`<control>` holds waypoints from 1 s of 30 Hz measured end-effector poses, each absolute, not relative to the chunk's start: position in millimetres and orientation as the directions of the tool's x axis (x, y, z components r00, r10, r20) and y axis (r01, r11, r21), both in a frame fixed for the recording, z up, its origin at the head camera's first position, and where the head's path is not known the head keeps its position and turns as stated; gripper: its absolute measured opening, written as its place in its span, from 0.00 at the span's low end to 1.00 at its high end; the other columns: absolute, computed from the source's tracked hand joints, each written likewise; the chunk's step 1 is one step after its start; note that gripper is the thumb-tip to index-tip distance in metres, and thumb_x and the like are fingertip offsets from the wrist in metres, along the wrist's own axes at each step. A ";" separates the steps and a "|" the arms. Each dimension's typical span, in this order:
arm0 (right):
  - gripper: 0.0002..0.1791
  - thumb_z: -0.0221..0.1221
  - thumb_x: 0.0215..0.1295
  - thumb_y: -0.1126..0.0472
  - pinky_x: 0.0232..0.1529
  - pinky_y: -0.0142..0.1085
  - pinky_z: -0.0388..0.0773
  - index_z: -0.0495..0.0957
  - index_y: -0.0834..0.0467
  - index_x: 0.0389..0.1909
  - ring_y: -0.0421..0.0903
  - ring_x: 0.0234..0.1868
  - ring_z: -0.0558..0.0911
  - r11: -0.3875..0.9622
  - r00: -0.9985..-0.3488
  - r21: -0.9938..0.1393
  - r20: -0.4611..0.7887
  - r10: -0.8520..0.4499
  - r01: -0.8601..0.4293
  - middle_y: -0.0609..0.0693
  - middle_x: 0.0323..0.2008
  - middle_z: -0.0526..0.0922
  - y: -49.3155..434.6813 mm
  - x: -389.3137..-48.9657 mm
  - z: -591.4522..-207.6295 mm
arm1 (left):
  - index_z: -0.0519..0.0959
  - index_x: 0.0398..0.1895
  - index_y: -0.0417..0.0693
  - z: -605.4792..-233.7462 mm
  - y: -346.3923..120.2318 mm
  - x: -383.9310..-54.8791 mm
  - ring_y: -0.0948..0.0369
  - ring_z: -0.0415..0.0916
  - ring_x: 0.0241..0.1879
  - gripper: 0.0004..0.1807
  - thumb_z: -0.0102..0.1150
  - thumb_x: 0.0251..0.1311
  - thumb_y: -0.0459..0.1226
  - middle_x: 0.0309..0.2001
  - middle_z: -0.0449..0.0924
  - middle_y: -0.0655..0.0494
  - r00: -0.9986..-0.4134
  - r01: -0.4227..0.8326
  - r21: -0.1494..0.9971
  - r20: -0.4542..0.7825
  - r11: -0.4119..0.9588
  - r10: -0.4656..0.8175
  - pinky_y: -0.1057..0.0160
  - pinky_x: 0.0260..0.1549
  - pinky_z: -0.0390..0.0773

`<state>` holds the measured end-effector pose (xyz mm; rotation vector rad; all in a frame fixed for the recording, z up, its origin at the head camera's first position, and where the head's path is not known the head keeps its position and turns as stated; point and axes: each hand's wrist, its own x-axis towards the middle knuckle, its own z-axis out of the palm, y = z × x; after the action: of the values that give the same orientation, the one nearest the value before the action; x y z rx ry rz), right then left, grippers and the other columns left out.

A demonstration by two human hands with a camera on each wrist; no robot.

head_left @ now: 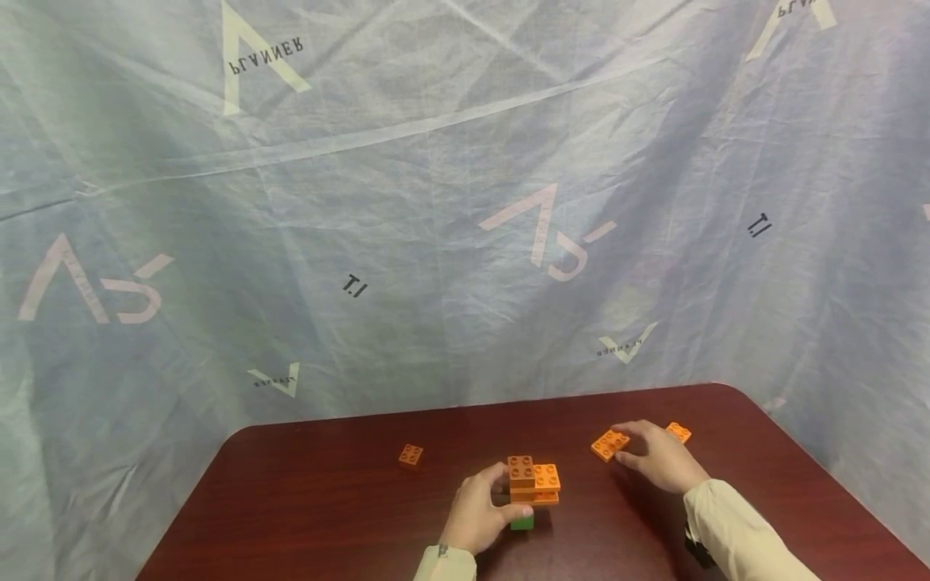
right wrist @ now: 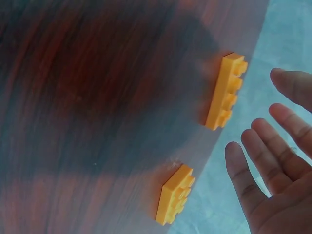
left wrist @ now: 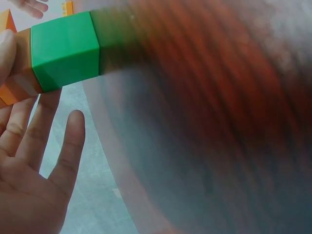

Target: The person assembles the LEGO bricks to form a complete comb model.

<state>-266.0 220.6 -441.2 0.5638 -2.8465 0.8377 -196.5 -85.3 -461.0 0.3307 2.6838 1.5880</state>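
Note:
My left hand (head_left: 475, 512) grips a small stack of toy building blocks (head_left: 521, 470), thumb on the near side. Brown and orange blocks make up its top, orange plates jut to the right, and a green block (left wrist: 66, 51) forms the bottom. In the left wrist view, two fingers stretch away below the stack. My right hand (head_left: 661, 458) hovers beside a flat orange studded block (head_left: 609, 444), its fingers loosely extended with nothing between them. The right wrist view shows a gap between the fingertips (right wrist: 235, 151) and that orange block (right wrist: 225, 92).
Another orange block (head_left: 679, 432) lies beyond the right hand, partly hidden by it. A brown four-stud block (head_left: 410, 455) sits farther left on the dark red wooden table (head_left: 312, 500). A printed grey-blue cloth (head_left: 436, 323) hangs behind and around the table.

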 end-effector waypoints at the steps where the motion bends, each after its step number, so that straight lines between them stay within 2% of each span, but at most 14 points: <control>1: 0.24 0.71 0.59 0.64 0.53 0.62 0.76 0.80 0.67 0.56 0.67 0.54 0.80 0.781 -0.923 -0.492 0.217 -0.317 -0.384 0.66 0.54 0.81 220.0 -267.8 -442.2 | 0.83 0.51 0.49 -460.8 -85.2 -196.5 0.60 0.82 0.40 0.23 0.78 0.51 0.36 0.43 0.85 0.60 -0.978 0.176 0.866 0.101 0.469 0.181 0.52 0.41 0.84; 9: 0.25 0.71 0.55 0.71 0.49 0.59 0.79 0.80 0.69 0.55 0.60 0.44 0.84 0.797 -0.905 -0.430 0.233 -0.357 -0.425 0.67 0.51 0.81 214.7 -279.8 -447.2 | 0.83 0.51 0.48 -460.3 -84.1 -197.0 0.60 0.82 0.40 0.23 0.79 0.51 0.36 0.43 0.85 0.60 -0.982 0.162 0.860 0.090 0.484 0.168 0.49 0.42 0.83; 19: 0.25 0.70 0.50 0.76 0.55 0.60 0.76 0.81 0.70 0.53 0.68 0.54 0.80 0.822 -0.886 -0.335 0.210 -0.412 -0.462 0.67 0.52 0.82 208.0 -288.5 -453.7 | 0.83 0.51 0.48 -461.2 -83.5 -195.8 0.60 0.82 0.39 0.22 0.78 0.51 0.36 0.42 0.85 0.60 -0.981 0.163 0.871 0.092 0.464 0.171 0.51 0.40 0.84; 25: 0.27 0.72 0.52 0.72 0.57 0.62 0.74 0.80 0.68 0.56 0.70 0.56 0.78 0.840 -0.891 -0.296 0.153 -0.428 -0.455 0.68 0.55 0.80 206.3 -289.9 -456.1 | 0.83 0.51 0.48 -461.2 -83.5 -196.2 0.58 0.82 0.40 0.23 0.79 0.50 0.37 0.43 0.85 0.60 -0.981 0.157 0.873 0.086 0.462 0.171 0.51 0.40 0.84; 30: 0.25 0.75 0.52 0.66 0.54 0.61 0.76 0.83 0.66 0.52 0.66 0.51 0.79 0.862 -0.914 -0.306 0.147 -0.377 -0.405 0.63 0.48 0.81 208.9 -288.7 -457.1 | 0.83 0.51 0.48 -460.8 -83.5 -197.0 0.57 0.83 0.40 0.23 0.79 0.50 0.36 0.43 0.85 0.59 -0.981 0.157 0.875 0.085 0.459 0.172 0.51 0.40 0.84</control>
<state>-288.7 208.9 -457.1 0.6213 -2.9513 0.5128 -197.0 -83.5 -460.8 0.3007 2.6703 1.5980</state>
